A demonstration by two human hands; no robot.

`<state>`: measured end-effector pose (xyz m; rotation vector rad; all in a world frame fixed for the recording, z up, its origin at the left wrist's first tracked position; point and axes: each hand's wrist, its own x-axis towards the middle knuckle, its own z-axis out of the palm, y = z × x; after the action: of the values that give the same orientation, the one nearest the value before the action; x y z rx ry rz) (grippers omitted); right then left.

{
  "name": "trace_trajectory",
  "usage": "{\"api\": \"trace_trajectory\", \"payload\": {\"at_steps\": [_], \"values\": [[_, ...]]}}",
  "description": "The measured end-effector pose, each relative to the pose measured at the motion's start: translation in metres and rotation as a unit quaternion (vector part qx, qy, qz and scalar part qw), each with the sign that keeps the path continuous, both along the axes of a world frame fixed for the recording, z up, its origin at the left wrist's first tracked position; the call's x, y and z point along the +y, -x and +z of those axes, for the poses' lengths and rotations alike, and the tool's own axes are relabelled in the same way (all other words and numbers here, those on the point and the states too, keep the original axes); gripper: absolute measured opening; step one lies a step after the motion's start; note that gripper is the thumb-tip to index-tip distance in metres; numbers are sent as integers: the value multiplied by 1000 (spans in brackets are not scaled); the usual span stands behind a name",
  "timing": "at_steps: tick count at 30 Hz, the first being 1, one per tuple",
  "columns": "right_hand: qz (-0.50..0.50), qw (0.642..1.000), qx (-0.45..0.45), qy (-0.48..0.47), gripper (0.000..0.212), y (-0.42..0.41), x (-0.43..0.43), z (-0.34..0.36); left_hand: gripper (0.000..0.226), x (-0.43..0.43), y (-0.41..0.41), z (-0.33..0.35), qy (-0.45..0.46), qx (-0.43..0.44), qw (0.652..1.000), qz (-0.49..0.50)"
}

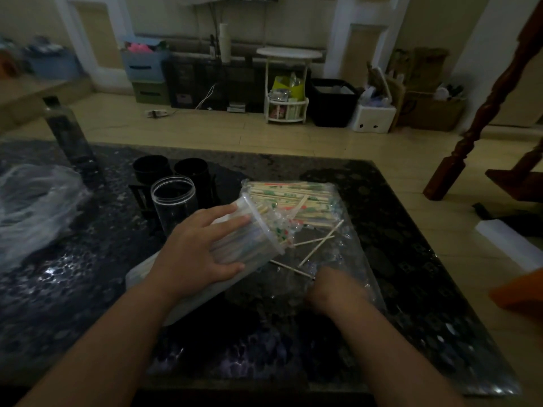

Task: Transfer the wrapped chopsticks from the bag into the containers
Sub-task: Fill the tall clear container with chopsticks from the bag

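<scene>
My left hand (199, 254) grips a clear plastic container (252, 245) that lies tilted on its side, mouth toward the right, with wrapped chopsticks inside. A clear plastic bag (346, 230) lies flat on the dark table, holding a heap of wrapped chopsticks (288, 198) and a few loose thin sticks (317, 245). My right hand (332, 286) reaches into the bag's near end, its fingers curled and mostly hidden under the plastic. An empty clear container (173, 201) stands upright just left of the bag.
Two black cups (170, 168) stand behind the clear container. A crumpled clear bag (35, 207) lies at the table's left, with a dark bottle (67, 133) behind it. A wooden post (470, 127) rises at the right. The table edge (440, 259) runs close to the bag.
</scene>
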<state>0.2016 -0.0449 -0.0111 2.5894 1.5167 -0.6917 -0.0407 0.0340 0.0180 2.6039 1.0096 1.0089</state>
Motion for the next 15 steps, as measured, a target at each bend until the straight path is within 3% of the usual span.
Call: {"api": "trace_trajectory", "payload": {"at_steps": [4,6,8,9,11,13,15], "values": [[-40,995,71,-55,57,8,7,-16,75,2,-1,0,1,4,1000,5],[-42,970,174,-166,44,12,15,-25,76,4,-2,1,2,3,1000,10],[4,941,214,-262,24,13,19,-36,76,6,-3,1,2,-3,1000,12],[46,937,207,-278,23,12,22,-44,76,7,-4,2,3,-8,1000,11],[128,942,150,-271,43,8,26,-55,76,8,-6,2,5,-22,1000,6],[159,952,60,-256,55,3,33,-62,75,7,-8,3,5,-33,999,6],[154,963,23,-221,66,-1,42,-64,74,6,-8,3,3,-39,999,14]]}}
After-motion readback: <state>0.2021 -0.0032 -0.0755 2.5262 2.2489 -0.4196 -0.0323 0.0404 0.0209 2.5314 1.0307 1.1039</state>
